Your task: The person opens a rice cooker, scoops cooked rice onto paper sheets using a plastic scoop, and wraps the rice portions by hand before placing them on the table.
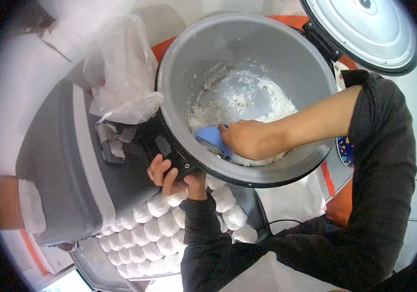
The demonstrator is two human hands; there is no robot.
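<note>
A large grey pot (181, 63) of a rice cooker stands in front of me, with white cooked rice (269, 95) stuck on its bottom and lower wall. Down inside the pot, my right hand (250, 138) grips a blue plastic scraper (211, 135), its edge against the rice at the near left side. Part of the scraper is hidden by my fingers. Outside the pot, my left hand (177, 177) has its fingers curled on the black handle (181, 163) at the cooker's near left side.
The open lid (364, 29) leans back at upper right. A clear plastic bag (125, 78) lies beside the cooker. Several rows of white rounded bundles (152, 229) sit at lower left. Another person's grey-and-white sleeve (57, 160) reaches in from the left.
</note>
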